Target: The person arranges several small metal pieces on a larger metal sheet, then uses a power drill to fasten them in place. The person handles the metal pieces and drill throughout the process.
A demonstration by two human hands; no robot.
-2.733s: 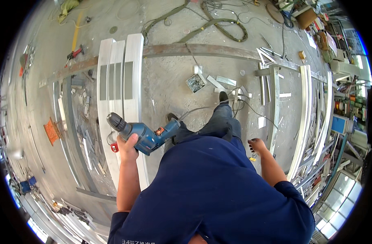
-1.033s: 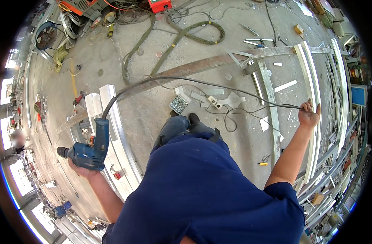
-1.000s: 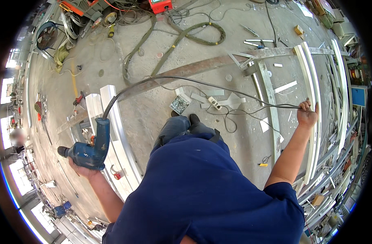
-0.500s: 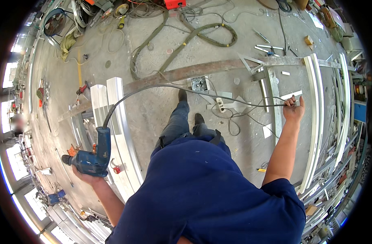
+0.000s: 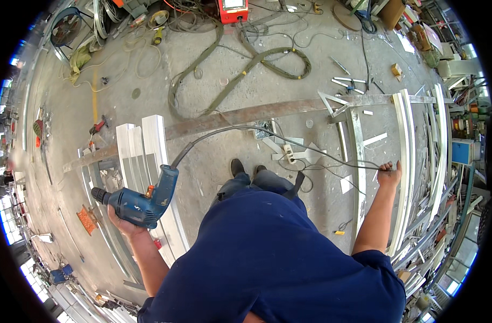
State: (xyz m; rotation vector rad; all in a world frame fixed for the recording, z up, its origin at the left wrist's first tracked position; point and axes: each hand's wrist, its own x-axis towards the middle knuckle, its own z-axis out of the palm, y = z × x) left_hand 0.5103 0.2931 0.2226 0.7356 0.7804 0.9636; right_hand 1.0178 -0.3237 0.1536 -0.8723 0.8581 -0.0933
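A blue corded power drill (image 5: 141, 203) rests in my left hand (image 5: 126, 222), which grips its body from below. The chuck points left and the handle tilts up to the right. From the handle's end a dark power cord (image 5: 240, 128) arcs across in front of me to the right. My right hand (image 5: 389, 175) is closed around that cord, arm stretched out to the side. Beneath the drill lie long white profiles (image 5: 157, 145), resting across a rusty steel beam (image 5: 246, 107).
A power strip (image 5: 289, 154) and metal offcuts lie on the floor ahead. More long white profiles (image 5: 404, 161) stand to the right. A thick hose (image 5: 224, 94) loops farther out, near a red machine (image 5: 233, 12). An angle grinder (image 5: 99, 125) lies at left.
My left hand has brought the drill to the right and turned it slightly. My right hand has lowered a little, still on the cord. My feet are now closer together.
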